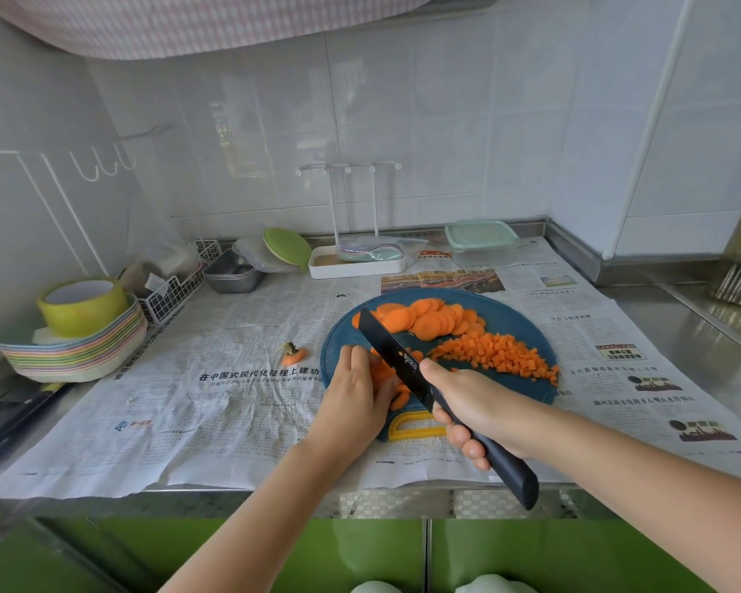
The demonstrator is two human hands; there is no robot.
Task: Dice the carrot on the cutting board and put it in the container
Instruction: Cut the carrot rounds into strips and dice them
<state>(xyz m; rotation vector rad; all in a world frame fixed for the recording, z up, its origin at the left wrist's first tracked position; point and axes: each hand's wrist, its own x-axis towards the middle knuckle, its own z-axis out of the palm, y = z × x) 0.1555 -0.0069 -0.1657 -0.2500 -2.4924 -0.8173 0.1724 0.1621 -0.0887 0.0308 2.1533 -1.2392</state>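
Observation:
A round blue cutting board with a yellow handle lies on newspaper. Round carrot slices are fanned across its far side, and a heap of diced carrot lies on its right. My left hand rests with curled fingers on a small stack of carrot slices at the board's near left. My right hand grips the handle of a black knife, whose blade angles over that stack. A clear container with a pale green lid stands at the back.
A carrot top lies on the newspaper left of the board. Stacked pastel plates with a tape roll sit at the far left, beside a wire basket and metal tray. A white rack stands at the back.

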